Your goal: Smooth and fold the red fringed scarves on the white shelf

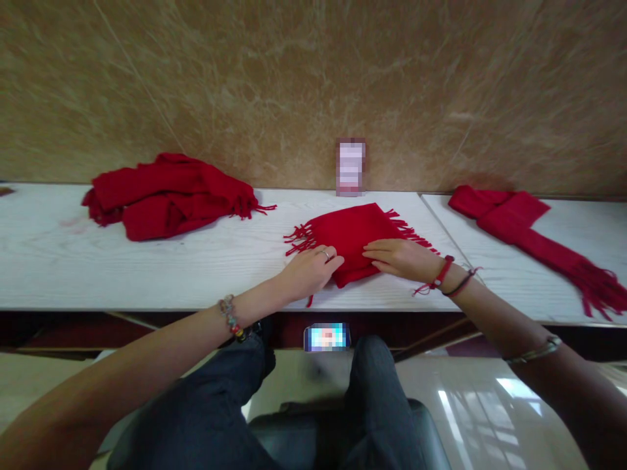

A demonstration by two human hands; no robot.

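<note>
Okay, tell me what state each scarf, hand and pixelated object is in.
Middle red scarf: folded compactly, fringe at both sides
Left red scarf: loosely bunched
Right red scarf: narrow strip, bent at far end
Left hand: on middle red scarf, curled
Right hand: on middle red scarf, extended
Back pixelated object: upright, details hidden
Front pixelated object: bright-faced, details hidden

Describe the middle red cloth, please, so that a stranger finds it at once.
Against the brown wall is a white table. At its middle, the left hand and right hand touch a red fringed cloth. It is folded compactly, unlike the rumpled red heap on the left and the long red strip on the right.
</note>
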